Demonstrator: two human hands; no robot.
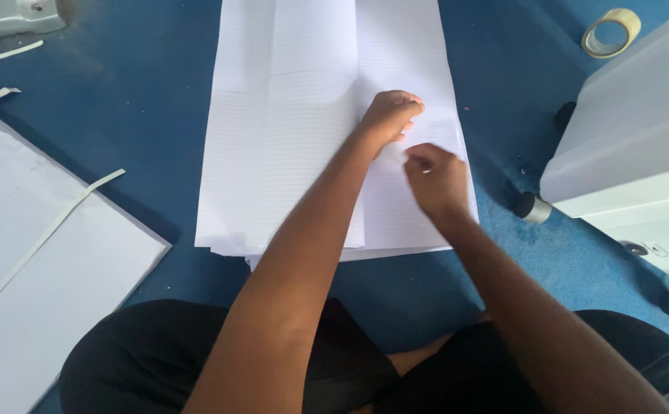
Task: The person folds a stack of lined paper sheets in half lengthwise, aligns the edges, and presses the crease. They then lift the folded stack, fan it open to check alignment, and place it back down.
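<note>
Risk, as judged: top sheet of ruled paper stack skews or creases if your hands pull unevenly; loose sheets below may slide on blue floor, spoiling alignment.

Stack lies centre frame, running from top edge down toward your knees.

Your left hand: arm crosses from lower centre, fingers curled together, knuckles pressing paper at centre right.

Your right hand: just below left hand, fingertips pinched together, seemingly on sheet edge; exact grip hidden.

Tape roll upper right, white cabinet right edge, well apart.
</note>
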